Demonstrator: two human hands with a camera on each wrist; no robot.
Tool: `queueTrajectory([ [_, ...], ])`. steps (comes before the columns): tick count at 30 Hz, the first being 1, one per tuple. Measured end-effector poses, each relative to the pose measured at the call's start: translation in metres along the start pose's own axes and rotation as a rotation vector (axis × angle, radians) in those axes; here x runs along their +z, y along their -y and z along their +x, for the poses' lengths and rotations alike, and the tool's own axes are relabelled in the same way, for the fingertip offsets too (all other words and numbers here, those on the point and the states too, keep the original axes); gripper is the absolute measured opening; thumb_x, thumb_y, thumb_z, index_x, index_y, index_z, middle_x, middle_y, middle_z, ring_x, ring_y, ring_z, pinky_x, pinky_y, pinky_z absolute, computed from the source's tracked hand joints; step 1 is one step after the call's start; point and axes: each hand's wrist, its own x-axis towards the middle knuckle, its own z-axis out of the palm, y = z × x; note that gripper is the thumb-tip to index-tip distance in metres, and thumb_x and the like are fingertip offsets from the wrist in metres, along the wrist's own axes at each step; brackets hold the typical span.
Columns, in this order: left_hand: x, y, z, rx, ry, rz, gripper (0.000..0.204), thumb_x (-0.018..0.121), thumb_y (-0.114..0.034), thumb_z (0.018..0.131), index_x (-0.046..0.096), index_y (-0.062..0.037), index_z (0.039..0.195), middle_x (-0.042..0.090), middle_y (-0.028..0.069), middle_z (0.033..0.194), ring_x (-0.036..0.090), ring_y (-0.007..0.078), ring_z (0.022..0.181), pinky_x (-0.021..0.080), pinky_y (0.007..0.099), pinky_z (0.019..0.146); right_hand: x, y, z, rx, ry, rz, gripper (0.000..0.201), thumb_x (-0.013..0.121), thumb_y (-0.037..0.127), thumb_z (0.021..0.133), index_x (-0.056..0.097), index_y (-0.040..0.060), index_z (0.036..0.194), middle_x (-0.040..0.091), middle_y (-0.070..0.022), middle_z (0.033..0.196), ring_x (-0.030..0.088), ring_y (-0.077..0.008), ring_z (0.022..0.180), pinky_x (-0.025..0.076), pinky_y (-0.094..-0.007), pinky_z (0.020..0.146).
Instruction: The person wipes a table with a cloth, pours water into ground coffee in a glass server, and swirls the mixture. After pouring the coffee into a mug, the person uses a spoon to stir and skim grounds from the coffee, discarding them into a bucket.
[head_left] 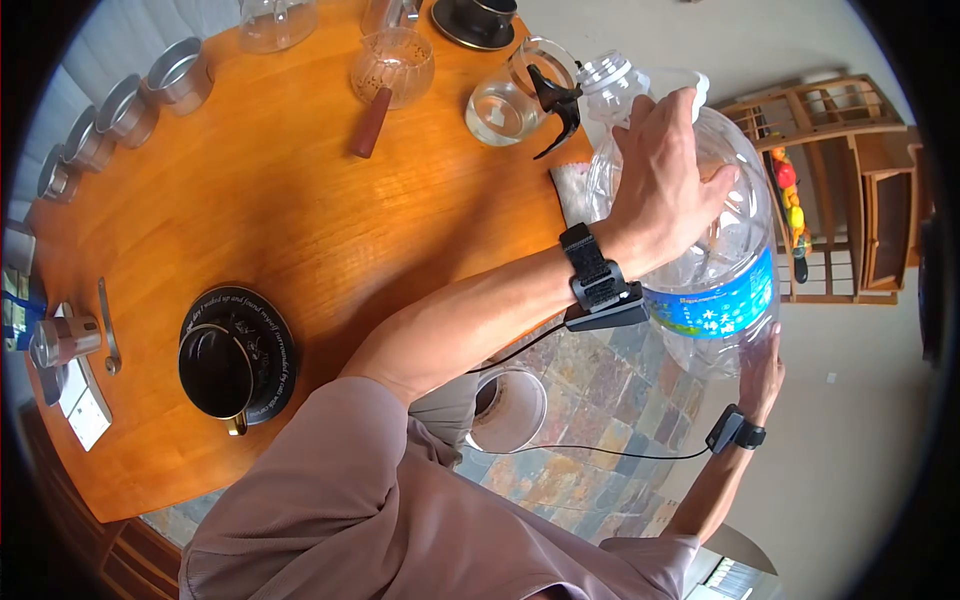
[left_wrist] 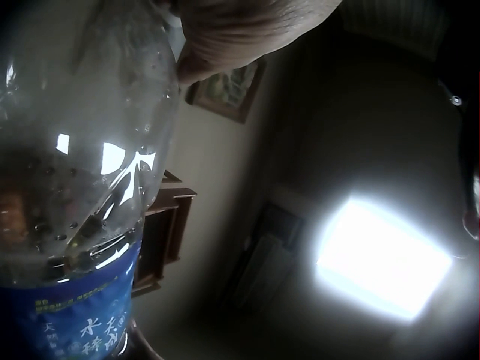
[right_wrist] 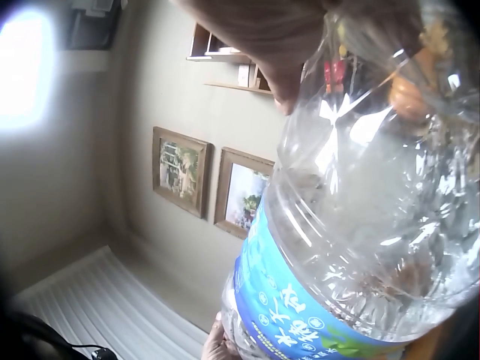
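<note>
A big clear plastic water bottle (head_left: 735, 230) with a blue label is held tilted off the right side of the table, its neck at the upper left. My left hand (head_left: 665, 170) grips it near the neck, where a white handle shows beside the fingers. Low on the bottle, my right hand (head_left: 763, 385) holds the base, much of it hidden behind the plastic. Close to the neck stands a glass pitcher (head_left: 490, 118) with water and a black handle. The label of the water bottle (left_wrist: 75, 315) shows in the left wrist view; the right wrist view shows fingertips (right_wrist: 217, 341) at the base.
On the wooden table (head_left: 300, 200) stand a glass pot (head_left: 395, 65) with a reddish handle, a black cup (head_left: 215, 375) on a saucer (head_left: 275, 330), a spoon (head_left: 107, 325) and several metal tins (head_left: 180, 75). A white bin (head_left: 520, 410) stands on the tiled floor. A wooden cabinet (head_left: 885, 230) is at right.
</note>
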Motion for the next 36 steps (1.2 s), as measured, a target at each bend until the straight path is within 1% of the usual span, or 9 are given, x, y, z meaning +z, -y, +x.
queueTrajectory([
  [2,-0.002,0.002,0.0,-0.019,-0.008,-0.021,0.066,0.078,-0.011,0.076,0.042,0.0068,0.128,0.055,0.0223,0.119,0.047,0.0383,0.113,0.035,0.0598,0.097,0.008,0.01,-0.003,0.006,0.027,-0.024,0.064,0.062,0.045,0.097,0.052,-0.0087,0.13,0.061,-0.0117,0.121,0.059,-0.0209,0.111,0.048,-0.0365,0.098],
  [4,-0.009,0.001,-0.003,0.004,-0.013,-0.006,0.066,0.078,-0.012,0.076,0.042,0.0069,0.128,0.055,0.0222,0.118,0.047,0.0379,0.111,0.036,0.0584,0.096,0.023,0.017,-0.021,-0.034,-0.046,-0.02,0.041,0.066,0.04,0.096,0.062,-0.0003,0.096,0.056,-0.0023,0.091,0.055,-0.0134,0.089,0.049,-0.0328,0.086],
  [8,-0.01,0.007,0.0,0.017,-0.039,-0.019,0.066,0.078,-0.012,0.075,0.042,0.007,0.127,0.055,0.0223,0.117,0.048,0.0375,0.11,0.037,0.0578,0.093,0.023,0.025,-0.014,-0.047,-0.079,-0.052,0.041,0.066,0.041,0.096,0.062,-0.0003,0.097,0.057,-0.0025,0.092,0.056,-0.0135,0.089,0.05,-0.0332,0.087],
  [10,-0.009,0.009,0.0,0.081,-0.136,0.057,0.065,0.08,-0.018,0.075,0.048,0.0066,0.127,0.051,0.013,0.091,0.047,0.0254,0.09,0.041,0.0403,0.083,0.017,0.029,-0.009,-0.052,-0.031,-0.067,0.043,0.067,0.042,0.095,0.063,-0.0011,0.099,0.058,-0.0035,0.094,0.057,-0.0138,0.09,0.05,-0.0333,0.087],
  [20,-0.021,0.01,-0.008,0.094,-0.186,0.003,0.067,0.08,-0.017,0.077,0.047,0.0086,0.128,0.054,0.0157,0.095,0.048,0.0249,0.091,0.042,0.0399,0.084,0.024,0.054,-0.026,-0.158,-0.049,-0.227,0.053,0.065,0.048,0.095,0.064,-0.0028,0.11,0.059,-0.0035,0.097,0.056,-0.0116,0.09,0.048,-0.0294,0.084],
  [22,-0.024,0.008,-0.008,0.046,-0.095,-0.066,0.066,0.078,-0.011,0.077,0.041,0.0097,0.127,0.054,0.0239,0.114,0.047,0.0377,0.107,0.038,0.0533,0.091,0.025,0.054,-0.023,-0.151,-0.071,-0.211,0.051,0.065,0.047,0.095,0.064,-0.0024,0.108,0.059,-0.003,0.096,0.055,-0.0112,0.089,0.048,-0.0291,0.084],
  [25,-0.019,0.012,-0.01,0.041,-0.109,-0.111,0.066,0.078,-0.011,0.077,0.041,0.0098,0.127,0.054,0.0245,0.114,0.047,0.0384,0.106,0.038,0.0525,0.091,0.016,0.052,-0.019,-0.138,-0.037,-0.208,0.05,0.064,0.046,0.096,0.065,-0.0024,0.107,0.058,-0.0029,0.095,0.055,-0.011,0.089,0.048,-0.0286,0.083],
  [28,-0.018,0.017,-0.01,0.12,-0.202,0.014,0.067,0.08,-0.017,0.078,0.046,0.009,0.129,0.055,0.0161,0.095,0.049,0.0253,0.091,0.041,0.0403,0.085,0.011,0.056,-0.014,-0.167,0.001,-0.235,0.051,0.064,0.046,0.096,0.065,-0.003,0.108,0.058,-0.0031,0.095,0.054,-0.011,0.089,0.048,-0.0285,0.083],
  [36,-0.025,0.024,-0.016,0.102,-0.204,0.002,0.067,0.081,-0.018,0.078,0.046,0.0085,0.127,0.055,0.016,0.094,0.048,0.0257,0.091,0.041,0.0405,0.085,0.018,0.067,-0.02,-0.179,-0.065,-0.292,0.057,0.063,0.046,0.096,0.062,-0.0069,0.118,0.061,-0.0059,0.103,0.057,-0.0132,0.095,0.049,-0.0302,0.089],
])
